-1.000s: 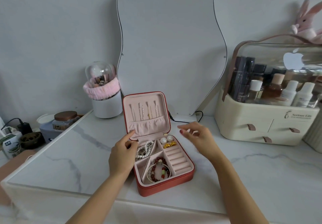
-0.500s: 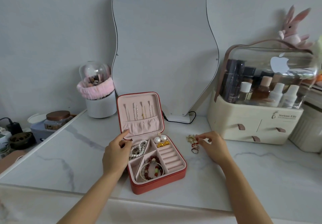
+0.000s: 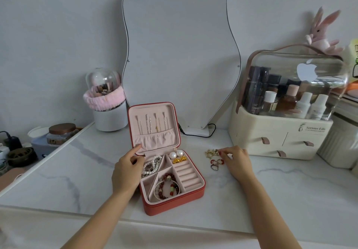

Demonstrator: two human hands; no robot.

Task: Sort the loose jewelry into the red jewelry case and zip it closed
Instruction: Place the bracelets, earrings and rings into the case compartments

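The red jewelry case [image 3: 166, 173] lies open on the tabletop [image 3: 271, 194], lid upright. The left hand [image 3: 126, 171] steadies its left edge, thumb touching the lid lining, fingers curled over the rim. The right hand [image 3: 237, 160] reaches with its fingertips to the gold pieces [image 3: 211, 153]; whether it already pinches one cannot be told. Loose rings [image 3: 216, 164] lie just beside. Lift one item at a time, pinching firmly, and seat rings in the ring slots [image 3: 187, 174].
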